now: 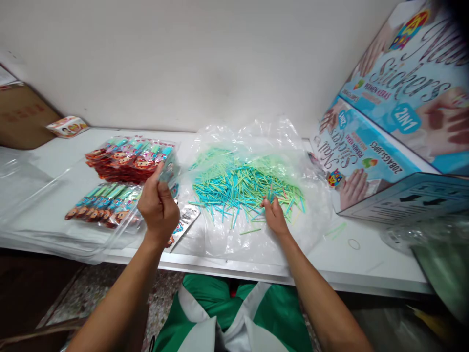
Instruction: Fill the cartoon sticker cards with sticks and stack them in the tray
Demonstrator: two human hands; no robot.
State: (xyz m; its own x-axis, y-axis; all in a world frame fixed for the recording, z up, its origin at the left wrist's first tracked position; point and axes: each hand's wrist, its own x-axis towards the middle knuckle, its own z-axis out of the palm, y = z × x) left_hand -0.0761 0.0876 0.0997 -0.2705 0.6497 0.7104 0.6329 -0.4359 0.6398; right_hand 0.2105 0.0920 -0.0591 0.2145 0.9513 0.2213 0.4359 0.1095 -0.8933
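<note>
A pile of thin blue and green plastic sticks [238,188] lies on a clear plastic bag [220,244] in front of me. Over its right part, my right hand [275,215] has its fingers closed on a few sticks [270,196], their tips pointing up. My left hand [157,208] is raised at the right edge of the stacked packets, fingers curled in; what it holds, if anything, is hidden. Beside it are a tall stack of red printed packets [128,156] and a lower row of brown and blue packets [104,203]. A printed sachet [186,220] lies partly behind my left wrist.
A clear plastic tray [98,254] borders the packets. On the right stands a large blue printed carton [366,151], with a rubber band [353,244] in front. A brown carton [25,117] and a small box [68,126] sit at the far left, by the wall.
</note>
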